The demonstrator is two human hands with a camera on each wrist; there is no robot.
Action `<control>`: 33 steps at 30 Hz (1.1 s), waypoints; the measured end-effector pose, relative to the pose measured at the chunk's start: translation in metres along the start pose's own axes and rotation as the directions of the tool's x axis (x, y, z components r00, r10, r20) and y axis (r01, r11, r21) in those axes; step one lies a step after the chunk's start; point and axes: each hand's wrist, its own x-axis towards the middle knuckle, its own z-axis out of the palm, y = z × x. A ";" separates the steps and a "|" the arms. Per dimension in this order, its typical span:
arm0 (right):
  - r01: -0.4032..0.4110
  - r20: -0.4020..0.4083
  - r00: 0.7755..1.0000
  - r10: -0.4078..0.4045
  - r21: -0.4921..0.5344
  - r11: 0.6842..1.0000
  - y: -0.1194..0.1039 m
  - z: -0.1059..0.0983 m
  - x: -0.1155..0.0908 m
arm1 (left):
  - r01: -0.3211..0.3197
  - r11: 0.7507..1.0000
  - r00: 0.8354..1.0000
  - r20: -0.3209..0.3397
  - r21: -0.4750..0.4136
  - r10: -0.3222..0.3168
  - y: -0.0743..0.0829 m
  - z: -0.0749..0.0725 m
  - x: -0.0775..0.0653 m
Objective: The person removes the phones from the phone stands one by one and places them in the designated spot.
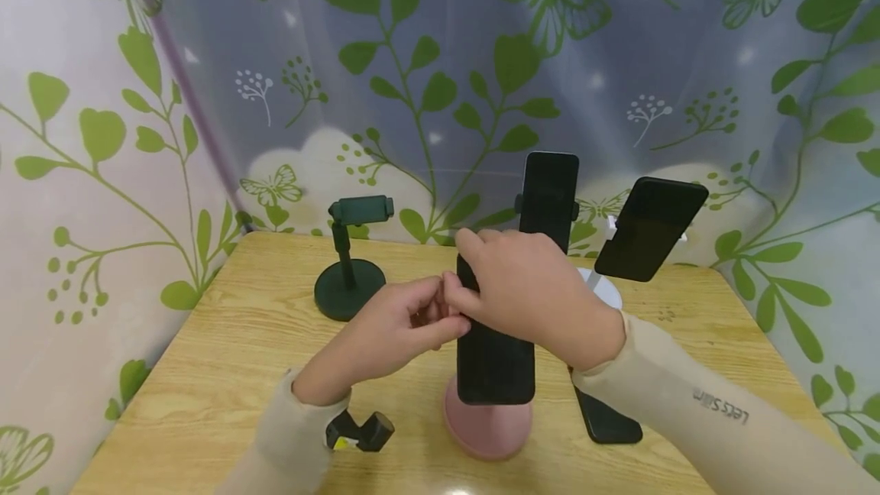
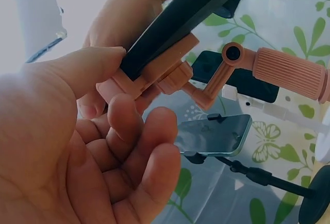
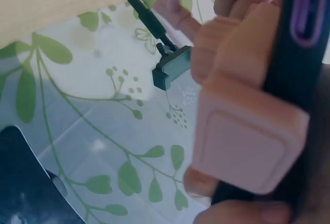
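A black smartphone [image 1: 496,373] sits in the clamp of a pink phone stand [image 1: 490,434], upright above its round base. At the phone's left edge, my left hand [image 1: 388,331] pinches the pink clamp [image 2: 167,62] between thumb and curled fingers. My right hand [image 1: 536,292] reaches across the phone's front and grips it, its fingertips by the left edge close to the left hand. In the right wrist view, the clamp's pink end [image 3: 247,141] lies against the phone's side. Part of the phone's upper half is hidden behind the right hand.
A dark green phone stand [image 1: 351,277] stands at the back left. Behind the right hand, another phone [image 1: 550,189] is held in a dark clamp. A white stand [image 1: 605,289] carries a tilted black phone [image 1: 651,228]. One more phone [image 1: 608,411] lies under the right forearm.
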 end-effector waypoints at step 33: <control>-0.063 -0.034 0.997 0.069 0.163 0.985 0.001 0.009 0.001 | -0.007 0.987 1.000 -0.007 -0.159 0.006 -0.006 0.003 0.002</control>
